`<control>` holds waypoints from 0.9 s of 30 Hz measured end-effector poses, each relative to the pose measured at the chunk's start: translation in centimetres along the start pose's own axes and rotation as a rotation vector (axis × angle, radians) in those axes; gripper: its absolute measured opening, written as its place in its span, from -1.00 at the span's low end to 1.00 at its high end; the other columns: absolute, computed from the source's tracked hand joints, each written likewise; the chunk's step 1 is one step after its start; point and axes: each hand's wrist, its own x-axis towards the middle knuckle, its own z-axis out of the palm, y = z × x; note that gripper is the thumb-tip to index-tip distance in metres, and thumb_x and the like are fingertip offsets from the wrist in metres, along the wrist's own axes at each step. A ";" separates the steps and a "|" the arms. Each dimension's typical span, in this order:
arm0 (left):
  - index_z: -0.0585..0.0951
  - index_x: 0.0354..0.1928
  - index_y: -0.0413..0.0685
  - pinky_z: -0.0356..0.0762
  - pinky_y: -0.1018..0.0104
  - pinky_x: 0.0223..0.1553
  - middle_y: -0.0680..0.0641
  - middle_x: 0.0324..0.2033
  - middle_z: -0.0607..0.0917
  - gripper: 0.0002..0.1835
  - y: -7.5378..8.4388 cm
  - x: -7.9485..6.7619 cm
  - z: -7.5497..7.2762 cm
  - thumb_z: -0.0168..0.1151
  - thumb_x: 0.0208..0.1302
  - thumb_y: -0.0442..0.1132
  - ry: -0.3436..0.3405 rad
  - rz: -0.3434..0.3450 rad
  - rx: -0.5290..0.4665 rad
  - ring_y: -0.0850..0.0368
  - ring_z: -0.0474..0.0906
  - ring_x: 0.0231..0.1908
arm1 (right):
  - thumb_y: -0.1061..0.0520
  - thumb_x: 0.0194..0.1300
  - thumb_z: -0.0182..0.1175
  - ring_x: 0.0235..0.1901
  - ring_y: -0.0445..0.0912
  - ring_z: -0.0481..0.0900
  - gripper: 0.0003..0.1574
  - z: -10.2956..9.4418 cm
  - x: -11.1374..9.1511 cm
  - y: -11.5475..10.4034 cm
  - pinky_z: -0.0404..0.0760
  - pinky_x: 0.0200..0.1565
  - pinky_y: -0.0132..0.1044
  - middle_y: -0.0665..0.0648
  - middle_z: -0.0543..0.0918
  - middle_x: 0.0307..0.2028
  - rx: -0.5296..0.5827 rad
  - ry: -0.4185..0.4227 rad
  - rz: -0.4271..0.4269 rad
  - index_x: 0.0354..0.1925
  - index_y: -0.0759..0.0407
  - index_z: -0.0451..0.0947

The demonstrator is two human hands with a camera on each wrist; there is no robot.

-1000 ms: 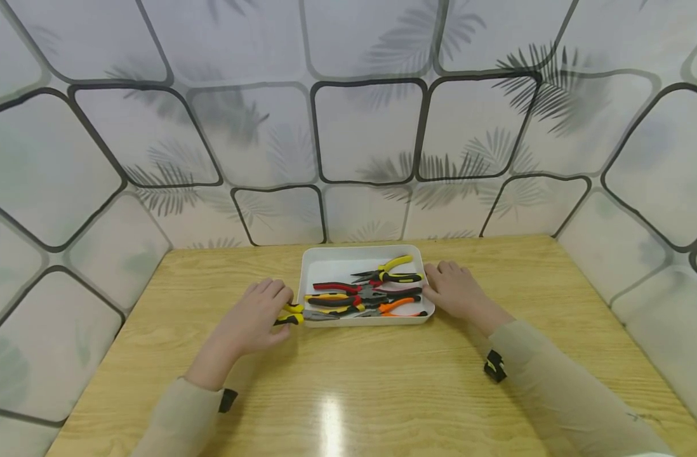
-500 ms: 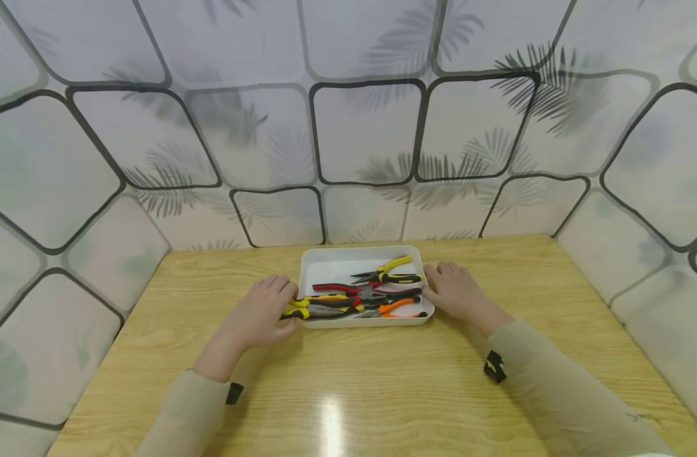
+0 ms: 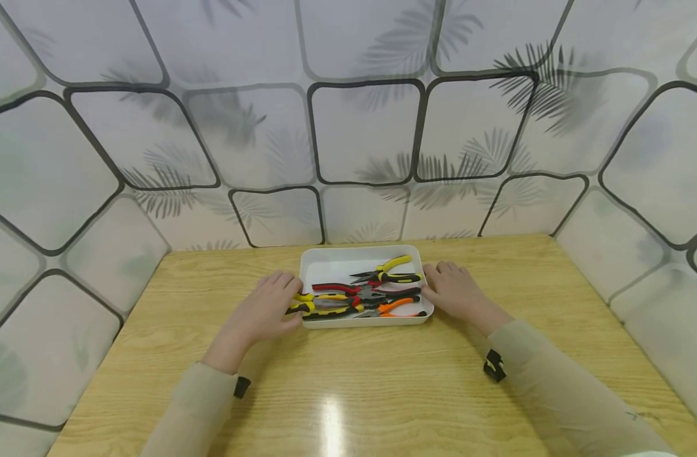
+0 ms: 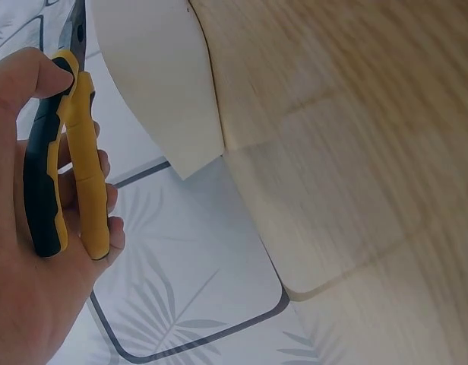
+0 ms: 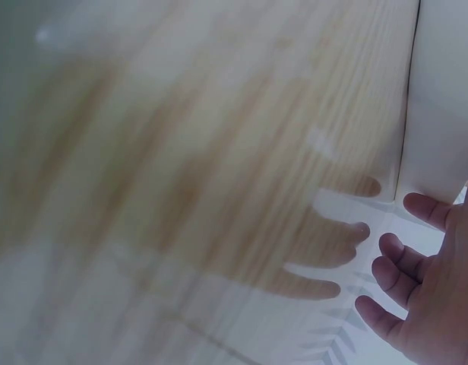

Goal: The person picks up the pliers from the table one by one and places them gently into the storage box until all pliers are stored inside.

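Observation:
My left hand point(image 3: 268, 309) grips a pair of long-nose pliers with yellow and black handles point(image 4: 88, 171). Its thumb presses near the pivot and the fingers lie behind the handles. The nose of these pliers reaches over the left end of a white tray point(image 3: 331, 259). Inside lie several more pliers, among them yellow-black long-nose pliers point(image 3: 391, 277), red-black pliers point(image 3: 334, 287) and orange-black pliers point(image 3: 402, 304). At the tray's right end rests my right hand point(image 3: 454, 292), fingers loosely bent and holding nothing; in the right wrist view its fingers are apart, near the white tray wall point(image 5: 443, 99).
The tray stands on a wooden table point(image 3: 371, 387) near its back edge. Patterned fabric walls point(image 3: 365, 133) close in the back and both sides. A dark strap piece point(image 3: 494, 366) shows at the right sleeve.
My left hand has moved a little to the right and up, bringing its pliers from the tray's front left edge further in over the other pliers. The right hand has stayed put.

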 end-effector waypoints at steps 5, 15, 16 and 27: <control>0.48 -0.07 -0.09 0.44 0.02 0.00 -0.05 -0.15 0.51 -0.66 0.0 0.7 0.0 0.33 0.21 -0.12 -0.001 0.021 -0.019 0.02 0.38 -0.13 | -0.07 0.54 -0.01 -0.17 0.14 0.47 -0.59 0.2 0.0 0.1 0.43 -0.15 0.06 0.24 0.52 -0.18 -0.009 0.025 -0.009 0.11 0.18 0.45; 0.48 -0.07 -0.11 0.41 0.05 -0.04 -0.07 -0.16 0.52 -0.67 0.1 2.3 0.1 0.31 0.25 -0.11 -0.018 0.042 -0.002 0.00 0.38 -0.13 | -0.08 0.54 -0.02 -0.14 0.16 0.51 -0.52 0.0 0.1 0.1 0.46 -0.13 0.09 0.27 0.55 -0.14 -0.010 0.023 -0.008 0.18 0.21 0.46; 0.48 -0.07 -0.11 0.41 0.05 -0.04 -0.07 -0.15 0.52 -0.67 0.1 2.5 0.1 0.31 0.25 -0.11 -0.021 0.041 0.000 -0.01 0.38 -0.13 | -0.08 0.54 -0.02 -0.13 0.16 0.51 -0.52 0.0 0.1 0.1 0.46 -0.13 0.09 0.27 0.55 -0.14 -0.009 0.024 -0.007 0.18 0.21 0.46; 0.49 -0.02 -0.13 0.45 0.00 0.00 -0.11 -0.10 0.54 -0.66 0.1 3.7 0.5 0.28 0.29 -0.09 -0.042 0.023 -0.006 -0.04 0.42 -0.10 | -0.08 0.55 -0.03 -0.15 0.15 0.47 -0.58 0.0 0.0 0.1 0.42 -0.15 0.05 0.26 0.52 -0.16 -0.007 0.009 -0.008 0.11 0.19 0.44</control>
